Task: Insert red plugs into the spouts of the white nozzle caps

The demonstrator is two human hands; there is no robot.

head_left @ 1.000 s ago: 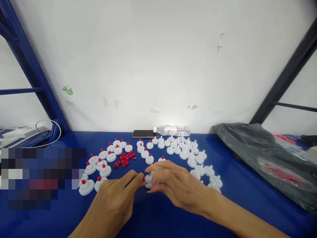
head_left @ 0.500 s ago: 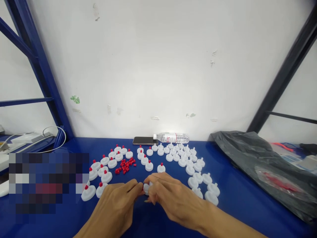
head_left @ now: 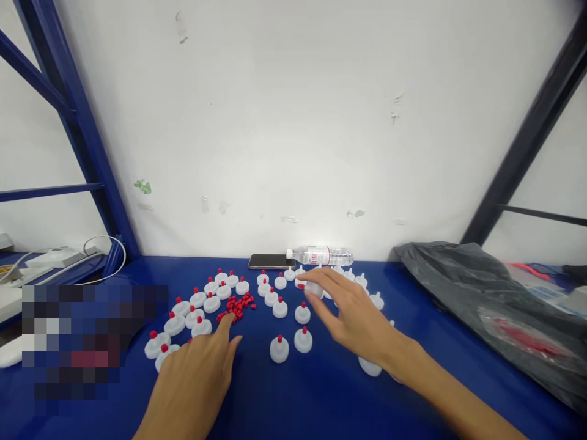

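Observation:
My left hand (head_left: 197, 366) reaches to the pile of small red caps (head_left: 241, 304), its index fingertip at the pile's near edge and its thumb apart. Between the thumb and fingers of my right hand (head_left: 353, 311) is a white nozzle lid (head_left: 314, 289), tipped sideways with a red cap at its left end. This lid is raised above the blue table. Two red-capped white lids (head_left: 279, 349) stand upright between my hands, with another just behind. More red-capped lids (head_left: 211, 302) stand at the left; white lids without red caps (head_left: 370, 366) are partly hidden by my right hand.
A phone (head_left: 271, 261) and a clear plastic bottle (head_left: 323, 255) lie along the wall. A dark grey plastic bag (head_left: 440, 275) covers the right side of the blue table (head_left: 321, 403). White cables and devices (head_left: 59, 260) sit at the far left.
My hands have separated from their shared grip at the table's middle. The left moved left to the red caps; the right moved up and right with a red-capped lid.

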